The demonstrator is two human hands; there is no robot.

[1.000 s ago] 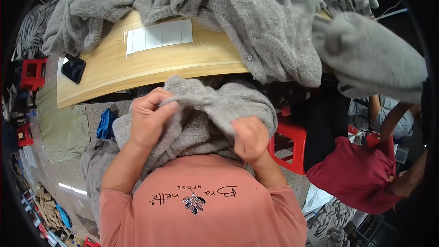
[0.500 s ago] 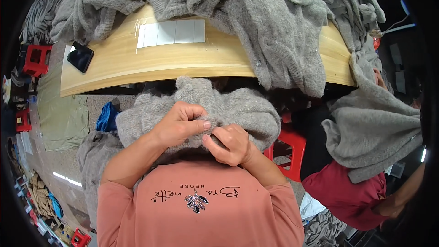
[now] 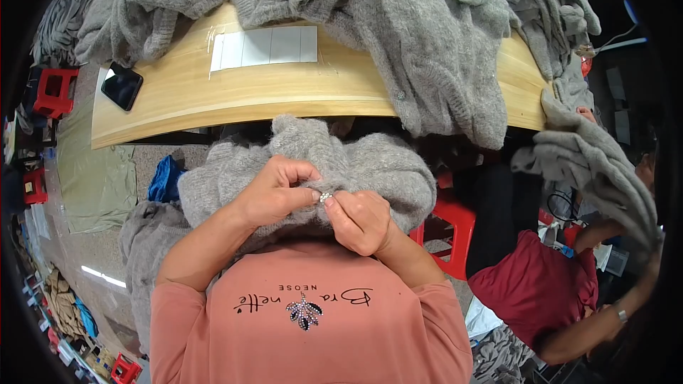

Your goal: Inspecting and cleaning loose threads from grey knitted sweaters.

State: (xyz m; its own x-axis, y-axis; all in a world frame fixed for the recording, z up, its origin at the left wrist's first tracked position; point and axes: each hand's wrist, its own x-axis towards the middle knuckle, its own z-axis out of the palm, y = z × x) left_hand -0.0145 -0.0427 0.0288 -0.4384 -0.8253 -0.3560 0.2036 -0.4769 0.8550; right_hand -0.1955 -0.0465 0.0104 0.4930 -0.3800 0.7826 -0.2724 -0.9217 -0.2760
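Both hands pinched together right at chest. Left hand (image 3: 274,192) curled, thumb and forefinger nipping fold of grey knit garment (image 3: 370,163). Right hand (image 3: 359,220) closed too, fingertips on small shiny button (image 3: 325,198) sitting between them. Garment bunched in lap, near edge of wooden table (image 3: 284,89). Looks like fastening-or-checking-button step, honestly. Next bit needs fine fingertip push, fabric kept taut. Far side: grey sweater pile (image 3: 398,21), white paper strip (image 3: 263,48), phone (image 3: 122,86) far left. Co-worker in dark red shirt (image 3: 537,288) right.

White rectangular label strip (image 3: 264,46) on table, dark phone screen (image 3: 122,87) left
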